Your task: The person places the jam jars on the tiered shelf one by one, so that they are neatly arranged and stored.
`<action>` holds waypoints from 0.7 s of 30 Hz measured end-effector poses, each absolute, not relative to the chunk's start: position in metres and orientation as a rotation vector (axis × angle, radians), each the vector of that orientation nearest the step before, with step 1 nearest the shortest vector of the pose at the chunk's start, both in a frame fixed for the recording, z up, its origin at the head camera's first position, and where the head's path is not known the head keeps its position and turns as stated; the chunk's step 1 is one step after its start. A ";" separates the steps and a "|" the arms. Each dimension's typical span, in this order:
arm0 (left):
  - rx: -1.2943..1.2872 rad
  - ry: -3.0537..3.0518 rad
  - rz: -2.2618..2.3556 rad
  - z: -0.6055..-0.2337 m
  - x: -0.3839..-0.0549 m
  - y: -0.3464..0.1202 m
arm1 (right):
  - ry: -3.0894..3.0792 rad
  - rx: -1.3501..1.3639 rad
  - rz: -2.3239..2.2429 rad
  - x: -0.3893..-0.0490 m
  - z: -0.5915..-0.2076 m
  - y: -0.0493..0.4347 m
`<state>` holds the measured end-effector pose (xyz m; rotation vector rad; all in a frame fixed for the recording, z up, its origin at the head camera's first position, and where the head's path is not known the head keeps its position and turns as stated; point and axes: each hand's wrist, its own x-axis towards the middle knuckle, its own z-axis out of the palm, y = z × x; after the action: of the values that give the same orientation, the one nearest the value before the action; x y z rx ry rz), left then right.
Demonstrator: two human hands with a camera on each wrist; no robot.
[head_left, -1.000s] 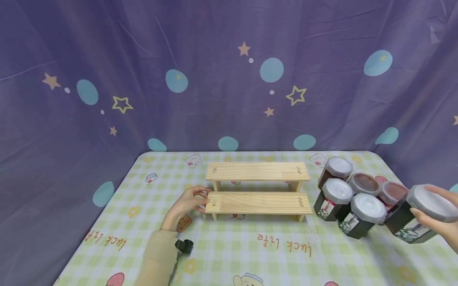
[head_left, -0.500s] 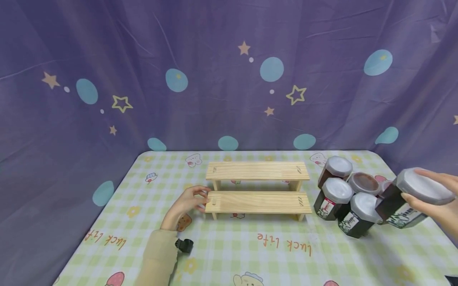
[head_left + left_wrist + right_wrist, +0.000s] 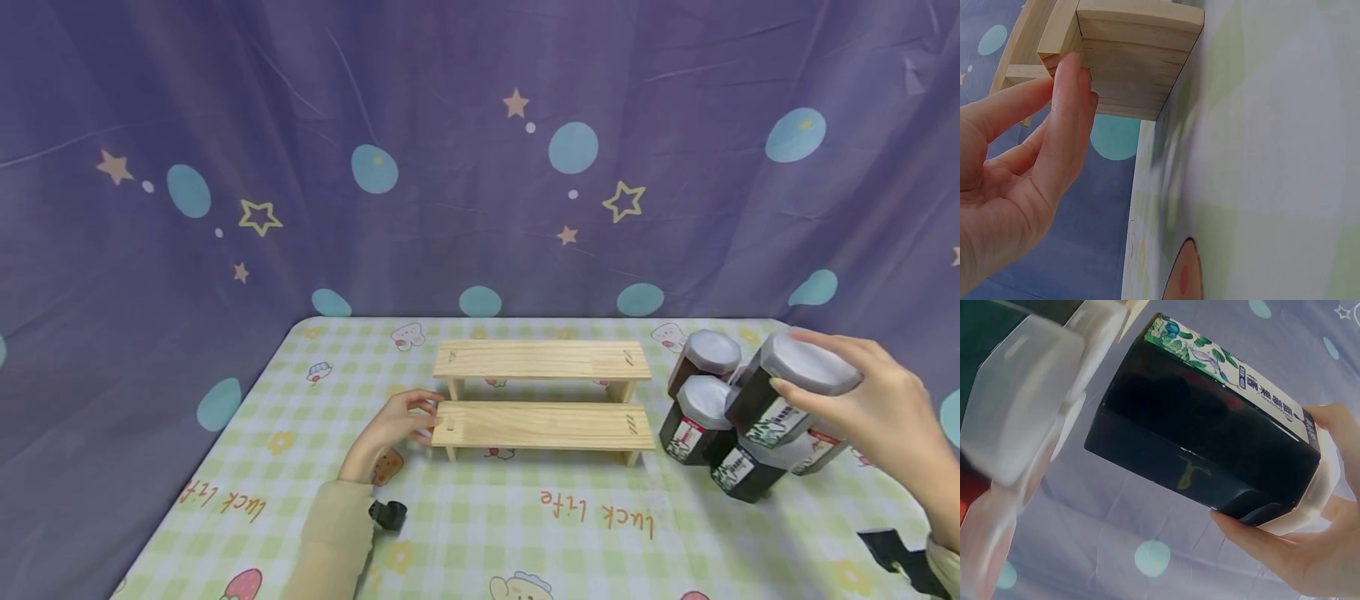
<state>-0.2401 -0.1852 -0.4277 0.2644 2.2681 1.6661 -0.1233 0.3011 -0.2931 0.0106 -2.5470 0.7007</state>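
A pale wooden two-step rack stands on the table. My left hand holds the left end of its lower board, with thumb and fingertips at the board's corner in the left wrist view. My right hand grips a dark jar by its whitish lid, fingers spread round the lid. This jar is raised and tilted, with a white label of green leaves and blue berries. In the head view it overlaps the group of similar jars, partly hiding those behind.
Several octagonal jars with frosted lids stand at the right, including a reddish-brown one at the back, a red-labelled one and a dark front one. A checked cloth covers the table; a purple curtain hangs behind.
My right hand has carried the jar leftward and up, from the right edge to over the other jars. The left hand stays at the rack's end.
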 end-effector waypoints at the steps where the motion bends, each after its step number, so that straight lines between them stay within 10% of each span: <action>1: 0.263 2.271 1.667 -0.429 -0.241 -0.185 | -2.541 0.025 0.711 -0.125 -0.293 0.299; 21: 0.267 2.286 1.656 -0.429 -0.241 -0.186 | -2.444 0.266 0.839 -0.164 -0.285 0.244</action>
<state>-0.2411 -0.1862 -0.4292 0.2668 2.2863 1.6557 -0.1644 0.2438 -0.2850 0.2663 -2.4440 0.8388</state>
